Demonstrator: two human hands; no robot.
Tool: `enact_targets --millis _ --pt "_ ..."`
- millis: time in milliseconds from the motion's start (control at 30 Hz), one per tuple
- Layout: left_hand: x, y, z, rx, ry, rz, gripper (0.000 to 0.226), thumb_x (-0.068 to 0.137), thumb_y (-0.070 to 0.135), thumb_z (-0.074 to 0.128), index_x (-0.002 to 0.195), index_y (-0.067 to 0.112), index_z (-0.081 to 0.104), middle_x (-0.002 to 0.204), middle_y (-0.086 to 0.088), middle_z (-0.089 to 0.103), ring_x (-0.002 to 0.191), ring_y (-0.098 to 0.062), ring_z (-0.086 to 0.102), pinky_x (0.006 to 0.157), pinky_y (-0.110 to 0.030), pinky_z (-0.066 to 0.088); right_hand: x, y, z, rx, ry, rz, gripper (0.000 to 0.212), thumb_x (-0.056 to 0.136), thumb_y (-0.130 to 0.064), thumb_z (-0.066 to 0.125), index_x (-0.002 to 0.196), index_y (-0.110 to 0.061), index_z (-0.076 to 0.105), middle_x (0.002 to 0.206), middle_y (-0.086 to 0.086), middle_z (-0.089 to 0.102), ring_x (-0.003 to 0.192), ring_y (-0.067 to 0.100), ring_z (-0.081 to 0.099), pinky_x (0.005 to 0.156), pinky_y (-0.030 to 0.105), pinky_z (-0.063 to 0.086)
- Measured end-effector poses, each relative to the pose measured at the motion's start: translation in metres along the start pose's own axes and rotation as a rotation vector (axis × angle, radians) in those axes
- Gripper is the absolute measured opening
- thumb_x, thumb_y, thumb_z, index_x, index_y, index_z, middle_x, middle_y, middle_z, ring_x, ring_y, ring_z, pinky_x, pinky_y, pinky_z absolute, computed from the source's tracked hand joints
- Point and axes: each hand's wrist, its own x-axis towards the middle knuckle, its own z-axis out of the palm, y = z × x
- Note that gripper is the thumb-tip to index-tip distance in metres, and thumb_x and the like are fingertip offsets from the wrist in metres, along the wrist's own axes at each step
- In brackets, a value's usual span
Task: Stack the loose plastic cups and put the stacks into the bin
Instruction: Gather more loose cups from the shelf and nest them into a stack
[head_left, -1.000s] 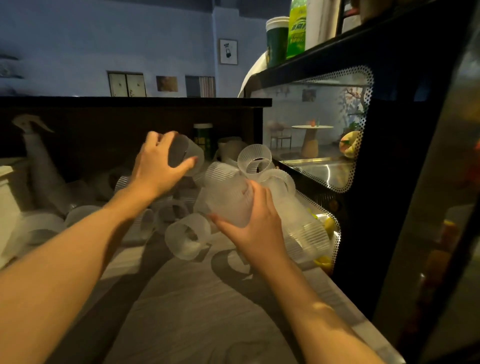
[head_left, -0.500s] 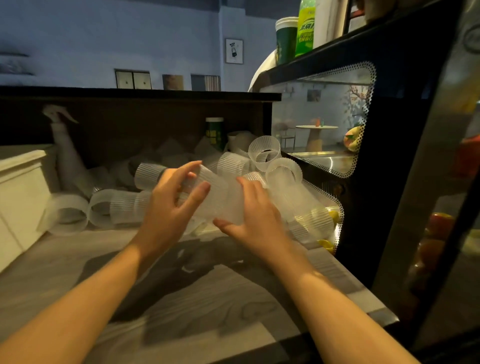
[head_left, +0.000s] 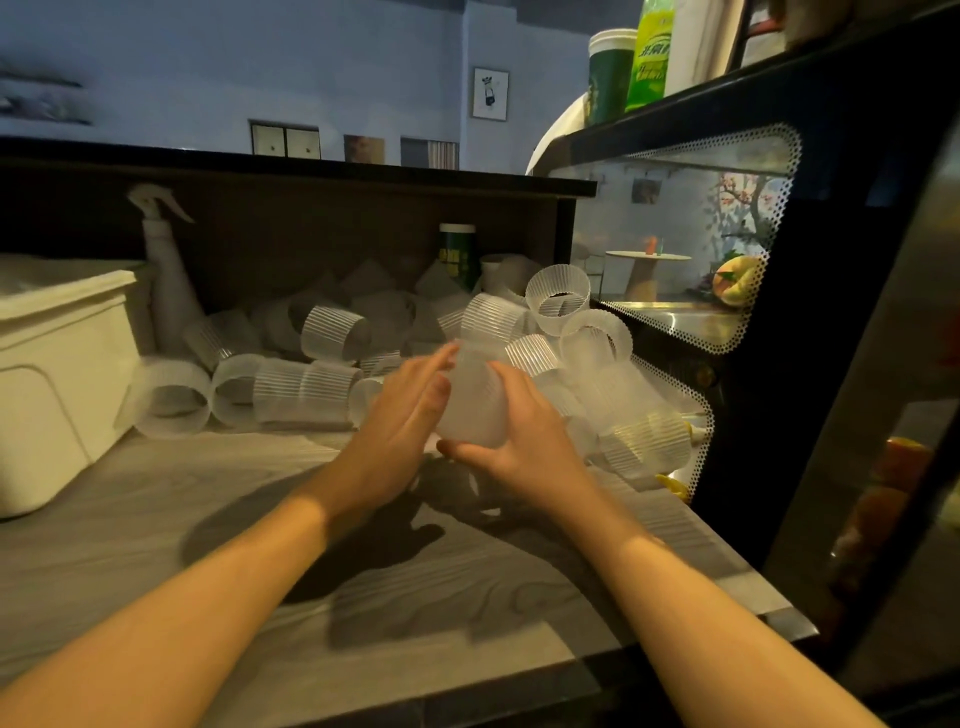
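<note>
Early stage: your right hand (head_left: 524, 441) gripped a frosted translucent plastic cup stack (head_left: 474, 402) above the grey wood-grain counter (head_left: 208, 519); your left hand (head_left: 400, 421) pressed flat-fingered against it. Many loose ribbed cups (head_left: 332, 332) remained heaped; the white plastic bin (head_left: 57, 364) apparently awaited stacks.

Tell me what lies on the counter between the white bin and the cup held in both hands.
In the head view, loose ribbed cups lie on their sides between the white bin and the held cup.

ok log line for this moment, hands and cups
left hand: fingers straight, against stack | right hand: grips cup stack | loose cups: piled behind | bin: left
</note>
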Motion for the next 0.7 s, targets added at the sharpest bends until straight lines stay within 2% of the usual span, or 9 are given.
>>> enact_targets --millis 67,133,200,300,433,567,633,700 --pt "0.007 -0.009 -0.006 0.058 0.235 0.004 0.076 0.089 0.076 0.024 0.150 0.032 0.035 0.141 0.013 0.040 0.129 -0.002 0.039 0.104 -0.025 0.038 0.001 0.003 -0.003 0.026 0.067 0.022 0.083 0.072 -0.048 0.081 0.139 -0.022 0.038 0.128 -0.006 0.048 0.110 0.010 0.047 0.089 0.030 0.046" --pt "0.013 -0.025 -0.017 0.231 0.358 -0.048 0.072 0.093 0.068 0.034 0.150 0.024 0.036 0.149 0.002 0.040 0.137 -0.016 0.038 0.111 -0.040 0.036 0.001 0.004 -0.007 0.046 0.137 0.068 0.082 0.072 -0.049 0.080 0.138 -0.022 0.040 0.126 -0.006 0.049 0.110 0.010 0.048 0.088 0.031 0.046" --pt "0.015 -0.042 -0.025 0.470 0.315 -0.103 0.080 0.090 0.071 0.039 0.151 0.019 0.034 0.152 -0.005 0.036 0.140 -0.024 0.033 0.113 -0.046 0.031 0.001 0.005 -0.010 0.043 0.182 0.097 0.081 0.073 -0.050 0.079 0.138 -0.022 0.039 0.125 -0.005 0.049 0.110 0.012 0.048 0.088 0.034 0.049" --pt "0.018 -0.061 -0.025 0.739 0.249 -0.144 0.094 0.083 0.076 0.046 0.153 0.016 0.030 0.153 -0.008 0.035 0.141 -0.028 0.029 0.113 -0.047 0.028 0.001 0.005 -0.011 0.052 0.199 0.106 0.083 0.074 -0.052 0.078 0.138 -0.021 0.037 0.126 -0.004 0.047 0.109 0.012 0.048 0.088 0.037 0.051" --pt "0.022 -0.071 -0.018 0.950 0.188 -0.198 0.091 0.081 0.073 0.056 0.149 0.017 0.034 0.148 -0.006 0.042 0.137 -0.028 0.031 0.111 -0.046 0.027 0.001 0.005 -0.008 0.014 0.187 0.094 0.084 0.074 -0.054 0.077 0.139 -0.020 0.036 0.127 -0.004 0.047 0.110 0.013 0.048 0.089 0.039 0.051" --pt "0.022 -0.067 -0.022 0.879 0.252 -0.091 0.084 0.083 0.065 0.060 0.147 0.016 0.037 0.141 -0.010 0.049 0.132 -0.031 0.040 0.108 -0.048 0.035 0.001 0.005 -0.008 -0.002 0.194 0.090 0.084 0.074 -0.054 0.077 0.140 -0.021 0.036 0.128 -0.004 0.047 0.110 0.012 0.047 0.088 0.037 0.051" --pt "0.022 -0.061 -0.025 0.629 0.298 -0.104 0.081 0.085 0.062 0.061 0.147 0.018 0.034 0.139 -0.012 0.050 0.128 -0.032 0.046 0.101 -0.046 0.041 0.001 0.004 -0.009 -0.017 0.192 0.081 0.085 0.074 -0.053 0.078 0.140 -0.021 0.035 0.129 -0.004 0.046 0.110 0.011 0.046 0.088 0.035 0.051" --pt "0.019 -0.053 -0.028 0.341 0.345 -0.140 0.069 0.085 0.066 0.057 0.138 0.027 0.037 0.131 -0.009 0.054 0.117 -0.029 0.053 0.092 -0.040 0.048 0.000 0.004 -0.008 -0.044 0.178 0.065 0.086 0.074 -0.054 0.077 0.142 -0.021 0.034 0.131 -0.004 0.045 0.111 0.011 0.045 0.089 0.034 0.050"
